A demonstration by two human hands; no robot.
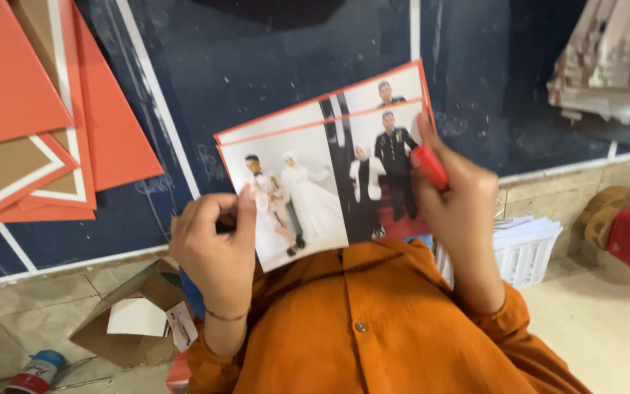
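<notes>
- Left hand [213, 244] is pinching the lower left corner of the photos [329, 164]; thumb is lying on the front face, fingers are curling behind the edge.
- Right hand [455, 201] is closing around a red stick [429, 166], fingers wrapped tight; the stick's tip is touching the right edge of the photos.
- The photos are being held up in front of the chest, between the two hands, tilted with the right side higher. Two or more prints are overlapping, each with a thin orange border, the rear one showing above the front one.
- Orange sleeves [373, 328] are filling the lower middle of the view; a thin bracelet is sitting on the left wrist.
- Behind the photos, a dark board [257, 66] with white lines is lying flat.
- Orange sheets [30, 109] are stacked on the board's left part.
- A cardboard box [129, 314] is lying open on the tiled floor, near the left elbow.
- A white basket [526, 252] is sitting just right of the right forearm.
</notes>
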